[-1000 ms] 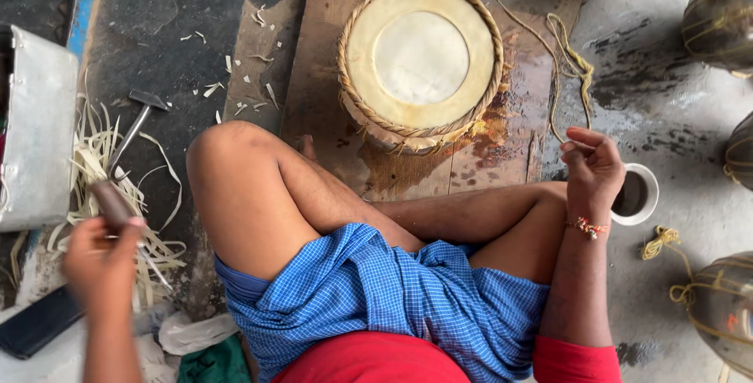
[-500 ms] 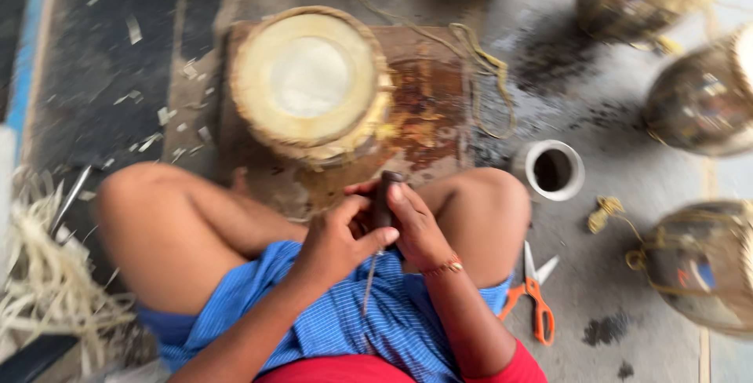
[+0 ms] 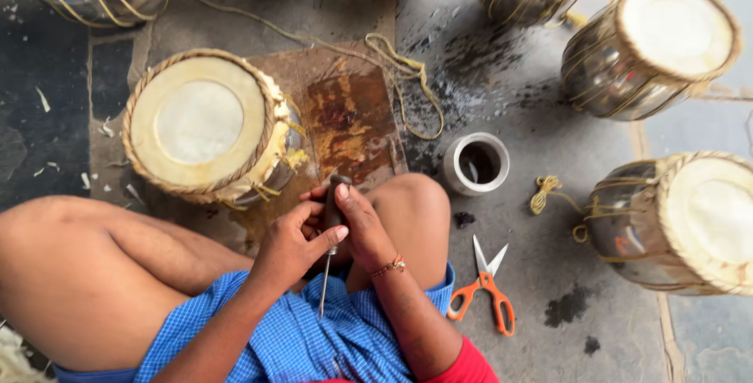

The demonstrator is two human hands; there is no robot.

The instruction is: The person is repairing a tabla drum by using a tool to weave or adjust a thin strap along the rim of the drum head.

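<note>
Both hands grip one awl
Left hand (image 3: 292, 243) and right hand (image 3: 359, 222) clasp the awl (image 3: 329, 246); a slip might jab the thigh beneath.

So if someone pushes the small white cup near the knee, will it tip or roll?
The white cup stands upright on flat floor, so it would probably slide. It looks squat, likely hard to tip. Its dark contents might spill.
</note>
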